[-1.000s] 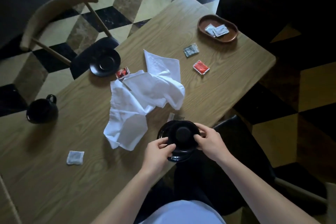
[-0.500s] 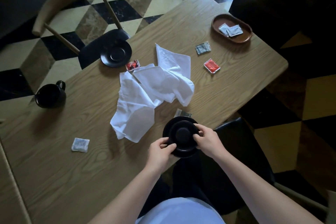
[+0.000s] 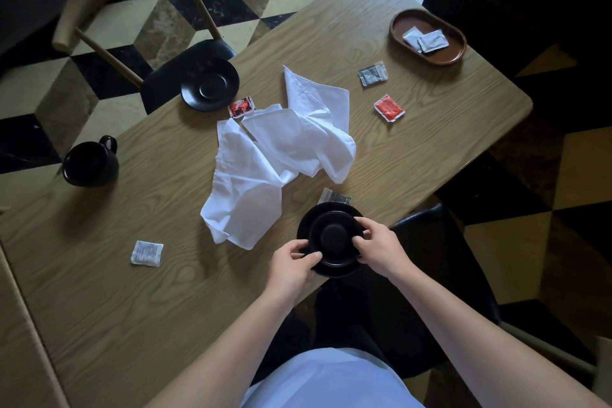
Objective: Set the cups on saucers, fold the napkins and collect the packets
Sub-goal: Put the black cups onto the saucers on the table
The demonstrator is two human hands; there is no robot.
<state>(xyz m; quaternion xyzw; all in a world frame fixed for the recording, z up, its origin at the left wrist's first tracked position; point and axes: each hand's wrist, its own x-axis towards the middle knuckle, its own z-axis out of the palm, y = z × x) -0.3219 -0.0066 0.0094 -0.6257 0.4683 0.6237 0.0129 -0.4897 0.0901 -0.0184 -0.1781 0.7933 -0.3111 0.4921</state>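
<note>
While one cup [image 3: 333, 237] sits on its saucer [image 3: 326, 209] at the near edge of the table [image 3: 132, 308], the job as a whole appears barely begun. The cup seems to be upside down, base uppermost, though the dark surfaces make this hard to confirm. The left hand [image 3: 293, 262] has its fingers curled round the near-left rim of the cup and saucer, and the right hand [image 3: 377, 247] grips the right side with bent fingers; both hold the pair. A grey packet [image 3: 334, 197] lies half hidden just behind the saucer.

Left to do, as judged from the layout:
- The second cup [image 3: 91, 162] stands alone at the far left, well apart from the empty second saucer [image 3: 210, 84] near the far edge.
- The white napkins [image 3: 275, 156] lie crumpled and overlapping in the middle, unfolded.
- Loose packets remain: a white one [image 3: 146, 253] near the left, a red and black one [image 3: 242, 106] touching the napkins, a red one [image 3: 389, 108] and a grey one [image 3: 373, 73] toward the right.

Only two white packets [image 3: 425, 41] lie in the brown tray [image 3: 397, 25] at the far right corner.
</note>
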